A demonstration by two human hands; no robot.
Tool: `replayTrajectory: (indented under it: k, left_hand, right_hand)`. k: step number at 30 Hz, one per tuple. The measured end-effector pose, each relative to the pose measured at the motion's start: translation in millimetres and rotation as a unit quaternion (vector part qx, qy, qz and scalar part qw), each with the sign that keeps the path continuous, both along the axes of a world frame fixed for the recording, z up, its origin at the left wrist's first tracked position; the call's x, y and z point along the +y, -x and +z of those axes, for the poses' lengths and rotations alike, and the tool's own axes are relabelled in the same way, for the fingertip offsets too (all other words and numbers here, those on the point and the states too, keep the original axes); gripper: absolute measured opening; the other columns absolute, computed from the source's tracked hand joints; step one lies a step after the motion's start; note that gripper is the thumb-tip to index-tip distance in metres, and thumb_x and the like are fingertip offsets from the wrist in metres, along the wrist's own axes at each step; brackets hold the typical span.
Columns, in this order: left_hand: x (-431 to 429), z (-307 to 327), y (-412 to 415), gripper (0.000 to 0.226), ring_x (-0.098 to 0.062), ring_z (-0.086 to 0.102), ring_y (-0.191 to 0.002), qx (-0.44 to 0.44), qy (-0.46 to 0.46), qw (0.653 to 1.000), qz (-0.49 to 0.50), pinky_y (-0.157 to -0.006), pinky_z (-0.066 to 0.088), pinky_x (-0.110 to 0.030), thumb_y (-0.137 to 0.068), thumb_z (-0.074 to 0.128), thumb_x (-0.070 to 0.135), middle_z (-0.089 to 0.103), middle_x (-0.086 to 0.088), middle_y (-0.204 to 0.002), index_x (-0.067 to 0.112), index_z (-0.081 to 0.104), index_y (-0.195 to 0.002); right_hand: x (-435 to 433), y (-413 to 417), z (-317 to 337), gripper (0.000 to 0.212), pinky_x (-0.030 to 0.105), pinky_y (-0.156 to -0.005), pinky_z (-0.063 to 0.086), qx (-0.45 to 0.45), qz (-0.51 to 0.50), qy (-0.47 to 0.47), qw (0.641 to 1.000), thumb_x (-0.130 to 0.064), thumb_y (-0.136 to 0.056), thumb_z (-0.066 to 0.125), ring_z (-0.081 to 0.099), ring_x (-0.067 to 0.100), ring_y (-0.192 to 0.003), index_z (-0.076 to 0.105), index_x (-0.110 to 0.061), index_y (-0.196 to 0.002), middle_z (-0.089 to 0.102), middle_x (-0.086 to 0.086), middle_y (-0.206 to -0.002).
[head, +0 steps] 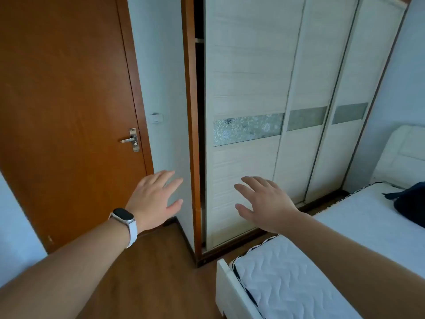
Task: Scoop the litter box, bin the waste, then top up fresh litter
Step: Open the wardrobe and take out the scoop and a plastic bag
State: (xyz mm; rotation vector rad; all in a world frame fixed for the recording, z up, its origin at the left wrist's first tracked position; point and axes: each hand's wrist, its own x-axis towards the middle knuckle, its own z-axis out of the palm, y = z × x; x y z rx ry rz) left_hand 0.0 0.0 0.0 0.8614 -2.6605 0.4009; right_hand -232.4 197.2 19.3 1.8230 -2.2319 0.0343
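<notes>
No litter box, scoop, bin or litter bag is in view. My left hand [153,196] is stretched forward with fingers spread and empty, a white-strapped watch on its wrist. It hovers in front of the narrow wall strip beside the wardrobe. My right hand [264,203] is also open and empty, held out before the lowest part of the leftmost white sliding wardrobe door [248,84]. That door stands slightly slid aside, leaving a dark narrow gap [199,134] at its left edge.
A closed brown wooden door [69,100] with a metal handle [130,140] is at the left. A white bed with a quilted mattress [310,272] fills the lower right, a dark blue item [409,203] on it. Wooden floor [149,272] lies between.
</notes>
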Motion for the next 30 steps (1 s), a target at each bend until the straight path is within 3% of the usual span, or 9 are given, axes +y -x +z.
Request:
replayTrajectory:
  k: [6, 13, 20, 30]
  left_hand:
    - [-90, -20, 12, 0.061, -0.025, 0.035, -0.141, -0.002, 0.011, 1.0, -0.004, -0.111, 0.031, -0.044, -0.091, 0.035, 0.061, 0.04, -0.002, -0.152, 0.029, 0.044, -0.143]
    - [-219, -15, 12, 0.06, -0.023, 0.029, -0.144, 0.006, 0.005, 1.0, -0.024, -0.114, 0.027, -0.042, -0.094, 0.036, 0.058, 0.034, -0.002, -0.155, 0.029, 0.039, -0.146]
    - [-298, 10, 50, 0.059, -0.024, 0.025, -0.145, 0.021, -0.002, 0.998, -0.059, -0.115, 0.024, -0.043, -0.095, 0.039, 0.054, 0.03, -0.004, -0.157, 0.026, 0.037, -0.147]
    - [-358, 22, 163, 0.061, -0.024, 0.021, -0.147, 0.023, -0.003, 0.995, -0.1, -0.117, 0.024, -0.042, -0.096, 0.037, 0.056, 0.025, -0.003, -0.159, 0.027, 0.032, -0.15]
  right_hand:
    - [-91, 14, -22, 0.059, 0.037, -0.118, 0.018, 0.014, 0.003, 0.007, 1.0, -0.056, -0.098, 0.028, 0.022, 0.021, -0.145, 0.027, -0.028, -0.15, 0.025, -0.001, -0.158]
    - [-217, 24, -5, 0.058, 0.037, -0.118, 0.018, 0.014, -0.029, 0.011, 0.999, -0.056, -0.098, 0.029, 0.021, 0.02, -0.145, 0.024, -0.03, -0.15, 0.023, -0.003, -0.159]
    - [-283, 47, 6, 0.058, 0.035, -0.116, 0.019, 0.027, -0.064, 0.022, 0.997, -0.056, -0.097, 0.032, 0.024, 0.019, -0.143, 0.028, -0.03, -0.148, 0.026, -0.003, -0.157]
    - [-342, 140, -9, 0.066, 0.04, -0.107, 0.037, 0.036, -0.091, 0.073, 0.993, -0.061, -0.087, 0.025, 0.047, 0.024, -0.131, 0.048, -0.026, -0.138, 0.049, 0.001, -0.144]
